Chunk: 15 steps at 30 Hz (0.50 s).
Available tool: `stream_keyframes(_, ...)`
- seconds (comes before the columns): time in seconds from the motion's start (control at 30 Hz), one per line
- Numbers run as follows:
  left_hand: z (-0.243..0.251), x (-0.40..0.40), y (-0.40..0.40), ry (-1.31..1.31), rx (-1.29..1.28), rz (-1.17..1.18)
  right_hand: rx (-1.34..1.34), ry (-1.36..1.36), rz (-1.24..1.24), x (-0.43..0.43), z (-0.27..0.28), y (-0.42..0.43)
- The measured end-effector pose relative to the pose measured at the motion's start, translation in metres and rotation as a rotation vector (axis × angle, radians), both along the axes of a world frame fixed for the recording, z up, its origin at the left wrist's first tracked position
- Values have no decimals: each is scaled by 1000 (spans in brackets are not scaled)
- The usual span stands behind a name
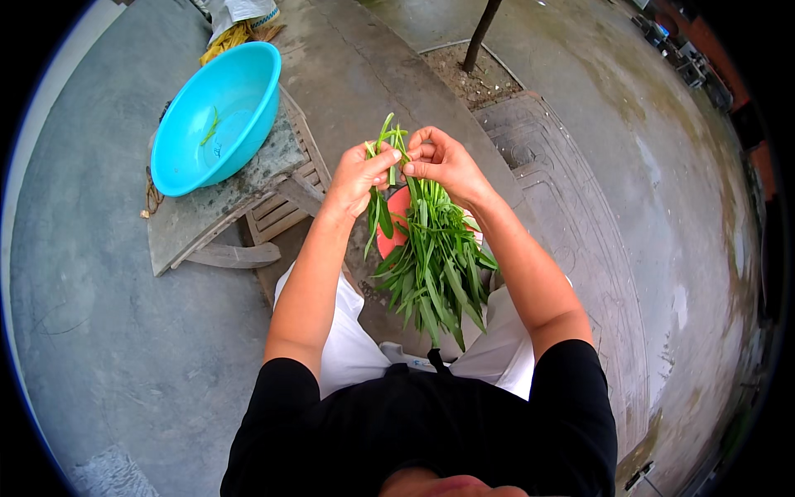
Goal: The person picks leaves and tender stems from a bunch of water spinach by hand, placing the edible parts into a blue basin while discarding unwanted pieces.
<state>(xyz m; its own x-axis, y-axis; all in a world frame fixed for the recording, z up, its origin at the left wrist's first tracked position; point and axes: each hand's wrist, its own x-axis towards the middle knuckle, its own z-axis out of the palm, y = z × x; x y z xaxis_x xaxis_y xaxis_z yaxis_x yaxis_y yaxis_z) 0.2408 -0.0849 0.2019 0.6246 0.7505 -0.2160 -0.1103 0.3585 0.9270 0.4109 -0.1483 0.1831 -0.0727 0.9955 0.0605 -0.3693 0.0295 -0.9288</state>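
Observation:
My left hand (367, 173) grips a few cut stems of a leafy green vegetable (383, 220), with long narrow leaves hanging below the fingers. Close beside it, my right hand (442, 163) pinches a green stem between thumb and forefinger. Under both hands lies a large bunch of the same greens (435, 261), which looks like water spinach. The bunch rests on a round pink-red surface (392, 233) that it mostly covers. To the left, a turquoise plastic basin (186, 149) holds a small green sprig (211, 128).
The basin stands tilted in view on a stone-topped wooden table (217, 217) with slatted parts. Beyond it are a white sack (239, 12) and a yellow cloth-like bundle (230, 40). A thin tree trunk (481, 37) rises from a soil patch. Wet concrete ground (652, 186) spreads to the right.

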Motion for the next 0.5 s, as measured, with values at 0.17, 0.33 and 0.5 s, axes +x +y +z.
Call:
stream_keyframes(0.17,-2,-2,3,-43,-45,-10,-29,51,40,3,-2,1)
stream_keyframes(0.33,-4,-4,5,-63,-52,-39,-55,72,44,3,-3,0)
stream_keyframes(0.5,0,-4,4,-71,-62,-52,-45,102,50,2,-5,1)
